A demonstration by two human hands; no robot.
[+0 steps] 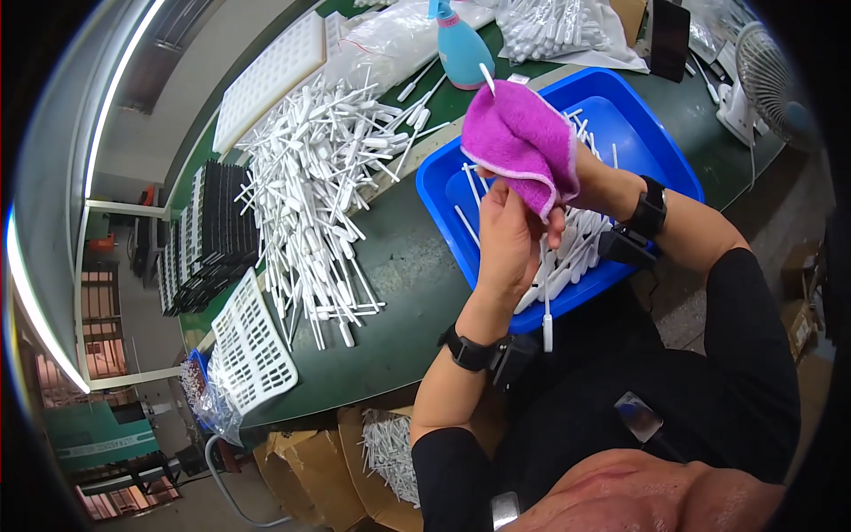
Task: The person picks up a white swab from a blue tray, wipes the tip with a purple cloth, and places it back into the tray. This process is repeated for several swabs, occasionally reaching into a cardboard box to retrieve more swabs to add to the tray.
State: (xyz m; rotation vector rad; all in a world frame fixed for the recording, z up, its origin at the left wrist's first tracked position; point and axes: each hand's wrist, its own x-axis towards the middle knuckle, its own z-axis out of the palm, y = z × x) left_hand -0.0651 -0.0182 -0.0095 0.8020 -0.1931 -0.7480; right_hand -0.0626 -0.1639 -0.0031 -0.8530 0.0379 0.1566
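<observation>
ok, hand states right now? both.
Left hand: closed on a white stick.
Right hand: gripping the magenta cloth wrapped around another stick's upper end.

Clear plastic bags: at my bench's far edge, filled with white plastic sticks.
Brown cardboard boxes: below the bench's near edge, left of my arm, open, holding more white sticks.
Dark flat screen: upright, far right, blank.

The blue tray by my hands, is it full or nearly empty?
Nearly empty. The blue tray shows mostly bare floor, with white plastic sticks gathered only at its near end.
</observation>
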